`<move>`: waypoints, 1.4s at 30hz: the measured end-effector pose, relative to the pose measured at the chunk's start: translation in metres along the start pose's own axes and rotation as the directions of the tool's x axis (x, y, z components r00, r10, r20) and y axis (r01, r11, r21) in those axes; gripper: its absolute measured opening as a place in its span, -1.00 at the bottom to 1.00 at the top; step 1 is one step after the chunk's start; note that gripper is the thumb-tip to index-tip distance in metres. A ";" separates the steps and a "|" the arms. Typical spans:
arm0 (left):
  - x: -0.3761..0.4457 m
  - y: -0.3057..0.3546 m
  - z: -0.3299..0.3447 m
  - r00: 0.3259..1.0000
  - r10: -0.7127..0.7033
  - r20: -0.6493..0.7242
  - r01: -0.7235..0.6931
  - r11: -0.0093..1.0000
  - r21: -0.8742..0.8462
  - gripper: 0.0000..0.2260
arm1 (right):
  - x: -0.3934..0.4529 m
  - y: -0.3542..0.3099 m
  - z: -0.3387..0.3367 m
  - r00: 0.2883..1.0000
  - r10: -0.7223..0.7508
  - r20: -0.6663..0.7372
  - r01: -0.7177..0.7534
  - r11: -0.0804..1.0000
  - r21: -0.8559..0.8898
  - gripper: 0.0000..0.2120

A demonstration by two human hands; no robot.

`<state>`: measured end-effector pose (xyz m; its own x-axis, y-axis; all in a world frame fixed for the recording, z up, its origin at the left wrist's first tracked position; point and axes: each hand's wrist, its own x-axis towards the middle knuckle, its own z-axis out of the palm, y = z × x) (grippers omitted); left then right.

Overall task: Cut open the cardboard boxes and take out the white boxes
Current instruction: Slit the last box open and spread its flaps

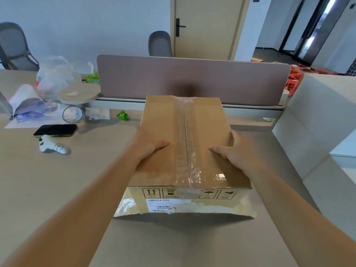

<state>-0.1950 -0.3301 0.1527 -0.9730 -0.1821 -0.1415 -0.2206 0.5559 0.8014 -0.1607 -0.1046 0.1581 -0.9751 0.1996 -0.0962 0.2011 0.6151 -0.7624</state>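
Note:
A brown cardboard box [204,120] sits in the middle of the desk, its top seam sealed with clear tape running front to back. A white label and handling symbols show on its near side. My left hand [149,144] grips the box's left edge, thumb lying on the top. On the right edge sits my right hand [234,151], thumb on the top as well. The near end seems raised a little, with a shadow under it. No white box or cutter is visible.
On the beige desk [48,180], at the left, lie a black phone [55,130], a white controller [53,146], a glass [72,113], plastic bags [55,76] and a green wrapper [122,115]. A mauve divider panel [192,78] stands behind the box. White cabinets [317,120] stand to the right.

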 end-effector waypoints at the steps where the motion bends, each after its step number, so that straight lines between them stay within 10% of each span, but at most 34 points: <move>1: 0.004 -0.008 0.002 0.999 -0.039 0.001 0.039 0.999 0.020 -0.24 | 0.003 0.001 0.008 1.000 0.007 0.019 -0.007 1.000 0.001 -0.33; 11: 0.020 -0.042 0.022 0.995 -0.095 -0.038 0.101 0.970 0.219 -0.24 | 0.025 0.020 0.044 0.996 0.045 0.077 -0.039 0.996 -0.074 -0.39; 17: 0.002 -0.008 0.042 0.951 0.281 0.132 -0.306 0.774 0.555 -0.26 | 0.007 0.031 0.018 0.994 -0.111 -0.007 0.105 0.954 -0.281 -0.56; 23: -0.052 0.048 0.113 0.646 0.526 0.553 -0.763 0.412 0.498 -0.47 | -0.037 0.091 -0.045 0.994 0.001 -0.111 -0.052 0.887 -0.459 -0.60; 31: -0.142 0.059 0.224 0.304 0.422 0.854 -0.949 0.059 0.309 -0.45 | -0.129 0.206 -0.094 0.943 0.283 -0.174 -0.332 0.775 -0.538 -0.60; 42: -0.157 -0.016 0.272 0.349 0.201 0.915 -0.936 0.119 0.331 -0.42 | -0.141 0.298 -0.061 0.930 0.335 -0.151 -0.364 0.784 -0.502 -0.60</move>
<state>-0.0569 -0.0895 0.0042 -0.4458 0.7906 -0.4199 0.8623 0.5051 0.0355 0.0421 0.0970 -0.0170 -0.8253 0.5071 -0.2483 0.5597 0.7928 -0.2413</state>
